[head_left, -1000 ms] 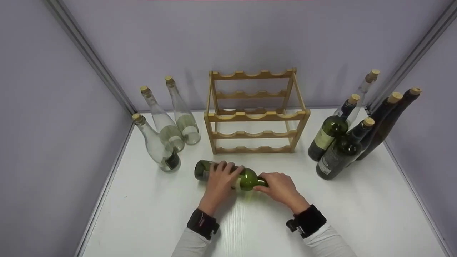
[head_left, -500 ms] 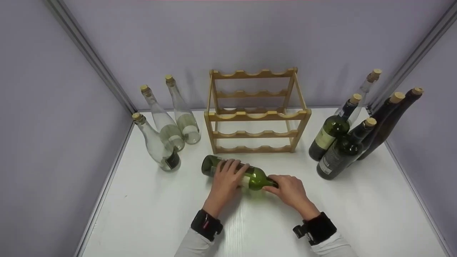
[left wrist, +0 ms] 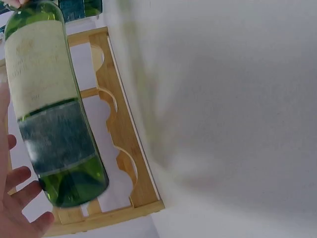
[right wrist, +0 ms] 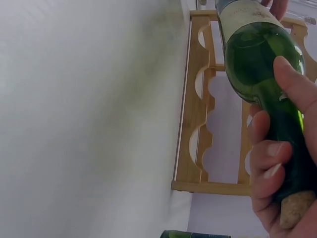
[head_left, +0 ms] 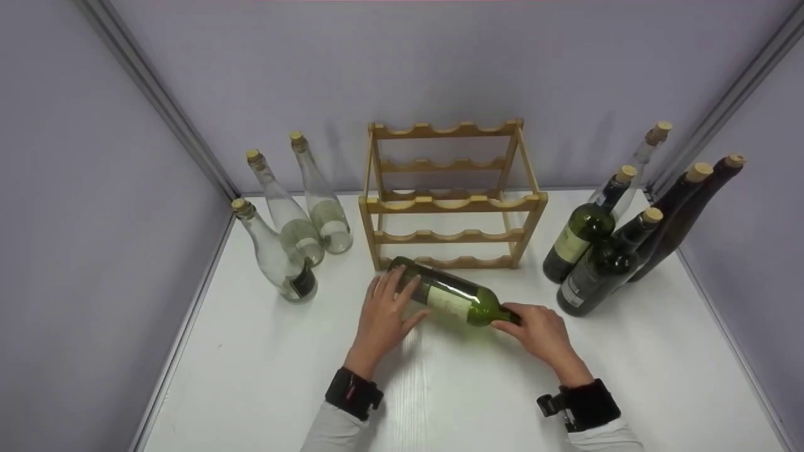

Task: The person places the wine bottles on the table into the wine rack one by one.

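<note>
A green wine bottle (head_left: 449,298) with a cream-and-dark label lies sideways in front of the wooden rack (head_left: 452,204), its base toward the rack's lower left corner. My right hand (head_left: 534,329) grips it by the neck, fingers and thumb wrapped round the glass; the cork (right wrist: 297,209) pokes out past the palm in the right wrist view. My left hand (head_left: 384,314) is spread at the base end, thumb out to the side. In the left wrist view its fingertips (left wrist: 30,193) are right at the bottle's lower side, not curled round it.
Several clear corked bottles (head_left: 270,254) stand on the left of the white table (head_left: 264,389). Dark and green corked bottles (head_left: 600,270) cluster at the right, one clear bottle (head_left: 642,154) behind them. Walls (head_left: 314,56) enclose the back and sides.
The wine bottle has moved right, its base swinging toward the rack. My right hand moved right with the neck; my left hand loosened from the bottle's body and spread its fingers near the base.
</note>
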The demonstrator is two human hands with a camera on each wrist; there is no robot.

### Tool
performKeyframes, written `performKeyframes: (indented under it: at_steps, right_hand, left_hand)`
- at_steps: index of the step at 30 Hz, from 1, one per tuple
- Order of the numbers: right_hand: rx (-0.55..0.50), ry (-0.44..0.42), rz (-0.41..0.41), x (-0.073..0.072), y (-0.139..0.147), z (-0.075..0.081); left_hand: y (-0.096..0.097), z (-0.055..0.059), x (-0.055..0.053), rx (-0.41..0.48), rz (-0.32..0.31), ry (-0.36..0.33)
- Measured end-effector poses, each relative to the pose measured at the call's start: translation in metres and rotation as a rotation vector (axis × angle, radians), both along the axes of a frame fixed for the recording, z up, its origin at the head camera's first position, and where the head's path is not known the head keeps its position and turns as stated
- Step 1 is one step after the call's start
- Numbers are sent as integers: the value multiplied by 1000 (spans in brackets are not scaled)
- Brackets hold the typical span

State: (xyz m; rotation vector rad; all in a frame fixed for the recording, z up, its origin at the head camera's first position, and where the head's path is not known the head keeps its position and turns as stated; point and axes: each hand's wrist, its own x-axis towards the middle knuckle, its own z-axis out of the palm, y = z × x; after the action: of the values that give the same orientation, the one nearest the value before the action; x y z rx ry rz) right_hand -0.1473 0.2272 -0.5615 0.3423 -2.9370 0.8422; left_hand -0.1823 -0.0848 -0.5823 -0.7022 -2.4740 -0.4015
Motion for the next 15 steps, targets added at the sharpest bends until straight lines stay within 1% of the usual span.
performKeyframes:
  at_steps: [2, 6, 12, 15]
  right_hand:
    - [-7, -5, -6, -1, 6, 0]
    - [-8, -13, -20, -1, 17, 2]
    - [6, -46, -55, 0, 32, 3]
    - [7, -41, -66, 1, 39, 3]
  left_hand:
    - [-3, -2, -1, 18, 15, -15]
    - [-9, -5, -2, 33, 49, -65]
    - [-15, -6, -4, 61, 94, -143]
    - [-17, -8, -5, 69, 110, -162]
